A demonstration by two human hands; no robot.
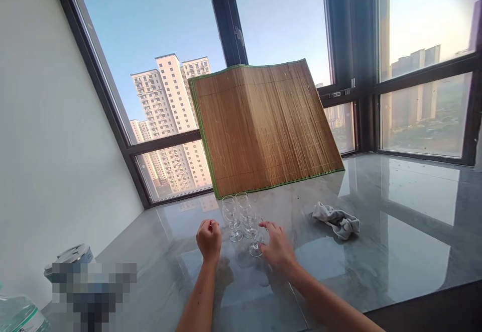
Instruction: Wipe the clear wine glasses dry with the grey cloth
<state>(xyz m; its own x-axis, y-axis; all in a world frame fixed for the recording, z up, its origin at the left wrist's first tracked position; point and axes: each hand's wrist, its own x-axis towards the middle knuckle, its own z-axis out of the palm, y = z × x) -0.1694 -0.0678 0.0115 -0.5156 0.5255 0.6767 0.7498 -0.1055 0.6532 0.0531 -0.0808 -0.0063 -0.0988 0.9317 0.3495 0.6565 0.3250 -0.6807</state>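
Several clear stemmed glasses (238, 215) stand close together on the glossy grey marble table (395, 231). My left hand (209, 240) rests just left of them, curled into a fist with nothing showing in it. My right hand (277, 245) lies on the table to their right, and its fingers reach the nearest glass (256, 239) at the stem. Whether the fingers grip that glass or only touch it is not clear.
A bamboo mat (263, 128) with green edging leans against the window behind the glasses. A crumpled grey cloth (337, 220) lies to the right. A water bottle (20, 314) and a lidded container (70, 256) sit at the near left by the white wall.
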